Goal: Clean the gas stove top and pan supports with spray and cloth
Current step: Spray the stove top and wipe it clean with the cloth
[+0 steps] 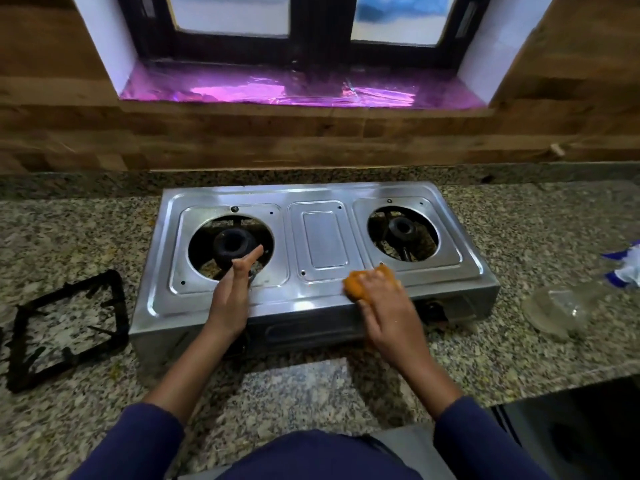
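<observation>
Head view: steel gas stove top [322,292] on granite counter [519,237], R hand [379,296] gripping orange cloth [355,284] on its front edge. Risk, prob: hard wiping slides stove, or cloth snags on R burner opening [403,232] rim. Cloth sits under R palm, just below that opening; L hand [232,289], fingers straight, holding nothing, braces by L burner [232,242]; pan support [65,327] lies on counter at L
</observation>
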`<action>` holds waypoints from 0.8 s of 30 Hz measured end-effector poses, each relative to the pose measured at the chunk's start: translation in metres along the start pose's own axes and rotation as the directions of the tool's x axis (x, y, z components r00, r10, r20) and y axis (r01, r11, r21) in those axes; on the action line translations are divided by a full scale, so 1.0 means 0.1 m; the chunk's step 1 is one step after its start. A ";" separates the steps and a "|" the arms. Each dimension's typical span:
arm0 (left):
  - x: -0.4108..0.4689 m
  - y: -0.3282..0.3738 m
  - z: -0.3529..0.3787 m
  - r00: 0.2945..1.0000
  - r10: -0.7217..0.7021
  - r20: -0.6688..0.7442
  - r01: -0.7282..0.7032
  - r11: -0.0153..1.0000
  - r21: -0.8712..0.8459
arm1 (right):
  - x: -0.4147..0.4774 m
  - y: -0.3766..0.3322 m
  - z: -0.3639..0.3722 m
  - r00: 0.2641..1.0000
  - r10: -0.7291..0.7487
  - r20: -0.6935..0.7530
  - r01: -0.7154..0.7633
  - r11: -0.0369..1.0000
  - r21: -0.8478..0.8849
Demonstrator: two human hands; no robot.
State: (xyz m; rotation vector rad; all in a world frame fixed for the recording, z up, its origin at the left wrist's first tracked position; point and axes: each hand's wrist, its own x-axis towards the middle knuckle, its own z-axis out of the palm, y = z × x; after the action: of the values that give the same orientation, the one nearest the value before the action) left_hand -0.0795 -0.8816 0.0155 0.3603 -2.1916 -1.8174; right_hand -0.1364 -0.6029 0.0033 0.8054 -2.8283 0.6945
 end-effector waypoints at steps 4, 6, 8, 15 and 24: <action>-0.01 0.01 0.03 1.000 0.005 -0.015 -0.005 1.000 0.006 | 0.07 0.35 -0.19 0.980 0.198 -0.013 -0.198 0.974 -0.111; -0.01 0.02 0.04 1.000 0.003 -0.016 -0.003 1.000 0.003 | 0.22 0.30 -0.17 0.972 0.231 0.033 -0.223 0.961 -0.162; -0.01 0.01 0.04 1.000 0.008 -0.021 -0.008 1.000 -0.006 | 0.35 0.15 -0.10 0.970 0.226 0.095 -0.202 0.957 -0.207; -0.01 -0.02 0.13 0.995 0.013 -0.099 -0.020 0.997 -0.075 | 0.62 -0.87 0.28 0.938 -0.108 0.330 0.156 0.980 -0.120; 0.00 -0.06 0.08 0.984 0.014 -0.177 -0.001 0.997 0.073 | 0.54 -0.81 0.36 0.910 -0.251 0.330 0.263 0.965 0.009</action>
State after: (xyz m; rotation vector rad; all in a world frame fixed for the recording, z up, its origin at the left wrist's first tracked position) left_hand -0.0822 -0.8755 0.0084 0.5084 -2.1365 -1.6361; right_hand -0.1396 -0.7064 0.0161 1.3739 -2.9193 0.5079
